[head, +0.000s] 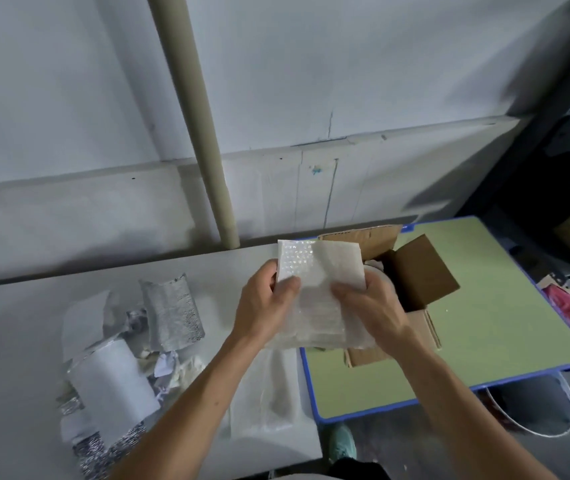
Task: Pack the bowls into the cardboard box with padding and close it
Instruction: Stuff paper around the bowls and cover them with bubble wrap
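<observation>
1. Left hand [262,306] and right hand [370,303] are both raised in mid-frame, close together but not touching.
2. Each hand pinches the same bubble wrap sheet [318,268], thumb on the near face and fingers curled behind it. The left hand grips the sheet's left edge, the right hand its right edge.
3. The sheet is held roughly upright, with its top edge level and its lower part bunched between the wrists.
4. The cardboard box [422,271] sits open on the green worktop [484,323], just behind and below the sheet. Its flaps stand up or splay outward.
5. A white rounded rim [377,270] shows inside the box beside the right hand's fingers. Too little of it shows to tell what it is.
6. The grey worktop [16,341] adjoins the green one on the left. It carries a heap of silver foil padding [172,313] and crumpled paper.
7. A pale flat sheet [269,403] lies on the grey worktop under the left forearm.
8. A beige pipe [207,133] runs down the wall behind.
9. A teal shoe [342,441] is on the floor between the worktops, and a pink cloth [564,303] lies at far right.
</observation>
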Demonstrator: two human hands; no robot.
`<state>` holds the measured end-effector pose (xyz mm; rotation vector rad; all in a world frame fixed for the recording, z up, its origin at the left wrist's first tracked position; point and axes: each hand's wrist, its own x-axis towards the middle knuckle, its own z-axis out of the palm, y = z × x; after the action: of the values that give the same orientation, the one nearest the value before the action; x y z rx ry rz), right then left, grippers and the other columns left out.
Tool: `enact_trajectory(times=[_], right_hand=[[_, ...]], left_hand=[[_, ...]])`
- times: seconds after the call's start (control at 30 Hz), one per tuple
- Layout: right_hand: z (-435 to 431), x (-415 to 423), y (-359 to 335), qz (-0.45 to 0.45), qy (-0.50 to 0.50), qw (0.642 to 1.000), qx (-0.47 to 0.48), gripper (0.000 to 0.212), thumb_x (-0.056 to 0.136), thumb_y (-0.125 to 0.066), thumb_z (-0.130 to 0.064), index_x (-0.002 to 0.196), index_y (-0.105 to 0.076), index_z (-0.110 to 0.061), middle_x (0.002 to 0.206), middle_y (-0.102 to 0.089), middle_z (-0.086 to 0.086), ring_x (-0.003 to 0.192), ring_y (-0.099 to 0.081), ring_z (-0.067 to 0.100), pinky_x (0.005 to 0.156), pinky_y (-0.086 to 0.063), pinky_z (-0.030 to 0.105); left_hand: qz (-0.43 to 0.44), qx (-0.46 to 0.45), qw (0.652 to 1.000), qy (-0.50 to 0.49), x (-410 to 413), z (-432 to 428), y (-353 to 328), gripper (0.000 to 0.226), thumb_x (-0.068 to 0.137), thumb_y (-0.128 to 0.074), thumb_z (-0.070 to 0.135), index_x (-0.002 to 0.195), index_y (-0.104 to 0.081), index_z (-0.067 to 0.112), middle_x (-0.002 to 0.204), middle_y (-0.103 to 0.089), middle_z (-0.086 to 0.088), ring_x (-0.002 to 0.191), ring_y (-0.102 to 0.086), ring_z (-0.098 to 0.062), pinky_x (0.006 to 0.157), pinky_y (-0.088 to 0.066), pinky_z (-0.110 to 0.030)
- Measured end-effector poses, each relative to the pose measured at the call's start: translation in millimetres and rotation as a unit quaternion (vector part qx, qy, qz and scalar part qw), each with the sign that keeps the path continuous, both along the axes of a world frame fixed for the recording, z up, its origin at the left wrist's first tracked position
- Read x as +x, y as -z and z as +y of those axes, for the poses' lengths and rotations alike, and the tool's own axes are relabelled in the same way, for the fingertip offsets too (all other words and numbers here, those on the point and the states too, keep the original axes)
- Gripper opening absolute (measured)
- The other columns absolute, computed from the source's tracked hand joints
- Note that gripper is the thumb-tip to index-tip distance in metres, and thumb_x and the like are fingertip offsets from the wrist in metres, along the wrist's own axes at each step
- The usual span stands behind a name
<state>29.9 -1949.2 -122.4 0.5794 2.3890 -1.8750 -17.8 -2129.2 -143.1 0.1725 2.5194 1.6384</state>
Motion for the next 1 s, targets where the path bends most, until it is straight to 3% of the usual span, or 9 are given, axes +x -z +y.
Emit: enact_trajectory(times=[0.13,0.27,0.37,0.5,0.6,0.63,0.67,0.83,1.0], right_hand=[[52.1,2.1,-6.1,-0.010,-0.010,1.000,0.026,0.016,0.087,-0.066,-0.020,0.103,-0.063,-0.022,0.099,-0.067,0.000,0.093,-0.064,0.020,0.080,-0.054,0.040],[102.2,6.5,-17.3,-0.012,-0.028,0.998,0.058,0.018,0.090,-0.058,-0.008,0.098,-0.062,-0.023,0.091,-0.067,-0.003,0.085,-0.062,0.016,0.067,-0.050,0.027],[134.1,5.1,-25.0,-0.028,-0.030,0.995,0.086,0.029,0.086,-0.049,0.001,0.089,-0.061,-0.025,0.081,-0.065,-0.003,0.075,-0.060,0.011,0.057,-0.046,0.023],[168.0,-2.2,-32.8,-0.050,-0.048,0.977,0.202,0.031,0.079,-0.044,-0.001,0.084,-0.062,-0.026,0.074,-0.065,-0.001,0.071,-0.059,0.020,0.054,-0.041,0.026],[176.8,-11.1,-42.1,-0.059,-0.098,0.943,0.311,0.027,0.077,-0.043,-0.004,0.086,-0.062,-0.020,0.076,-0.064,0.005,0.074,-0.058,0.029,0.054,-0.040,0.029],[175.9,-14.4,-45.5,-0.062,-0.112,0.931,0.342,0.028,0.078,-0.044,-0.004,0.092,-0.063,-0.019,0.081,-0.064,0.005,0.077,-0.057,0.029,0.055,-0.039,0.030],[173.3,-17.9,-47.5,-0.066,-0.124,0.919,0.370,0.030,0.079,-0.044,-0.005,0.099,-0.063,-0.017,0.086,-0.064,0.006,0.080,-0.057,0.029,0.059,-0.038,0.030],[151.1,-36.0,-47.0,-0.103,-0.166,0.878,0.437,0.027,0.087,-0.045,-0.014,0.109,-0.060,-0.010,0.104,-0.064,0.013,0.087,-0.055,0.030,0.070,-0.040,0.030],[139.2,-49.4,-43.3,-0.128,-0.194,0.850,0.472,0.026,0.088,-0.046,-0.018,0.107,-0.061,-0.007,0.104,-0.064,0.013,0.085,-0.054,0.029,0.069,-0.039,0.030]], left_hand=[[-0.018,-0.006,1.000,-0.006,-6.4,49.7,-4.8,0.031,0.085,-0.067,0.027,0.109,-0.052,0.041,0.090,-0.069,0.018,0.082,-0.065,0.001,0.076,-0.053,-0.028],[-0.018,-0.054,0.998,0.012,-12.3,97.9,-1.8,0.058,0.088,-0.069,0.029,0.137,-0.040,0.037,0.101,-0.064,0.016,0.088,-0.062,0.000,0.071,-0.045,-0.015],[0.021,-0.098,0.995,0.023,-12.1,124.6,7.5,0.070,0.086,-0.072,0.032,0.143,-0.032,0.040,0.113,-0.063,0.015,0.097,-0.061,-0.004,0.080,-0.047,-0.019],[0.051,-0.154,0.984,0.070,-8.5,147.8,15.4,0.033,0.092,-0.065,0.034,0.124,-0.057,0.034,0.120,-0.061,0.013,0.105,-0.058,-0.002,0.093,-0.051,-0.027],[0.064,-0.204,0.965,0.155,-0.3,158.2,13.0,0.020,0.097,-0.055,0.038,0.113,-0.066,0.035,0.116,-0.065,0.018,0.111,-0.053,0.000,0.114,-0.020,-0.024],[0.064,-0.210,0.959,0.181,2.6,161.7,12.0,0.020,0.097,-0.054,0.036,0.112,-0.068,0.034,0.116,-0.064,0.017,0.112,-0.050,0.000,0.109,-0.011,-0.013],[0.049,-0.219,0.953,0.206,5.2,165.7,12.7,0.022,0.098,-0.054,0.033,0.115,-0.068,0.031,0.119,-0.063,0.014,0.112,-0.049,-0.003,0.100,-0.016,-0.007],[-0.025,-0.237,0.934,0.267,15.0,184.6,21.0,0.039,0.099,-0.051,0.037,0.137,-0.050,0.034,0.121,-0.065,0.003,0.103,-0.061,-0.017,0.085,-0.052,-0.030],[0.019,-0.228,0.936,0.267,12.6,190.9,24.1,0.036,0.097,-0.050,0.028,0.134,-0.050,0.026,0.111,-0.068,-0.010,0.097,-0.063,-0.029,0.082,-0.053,-0.040]])
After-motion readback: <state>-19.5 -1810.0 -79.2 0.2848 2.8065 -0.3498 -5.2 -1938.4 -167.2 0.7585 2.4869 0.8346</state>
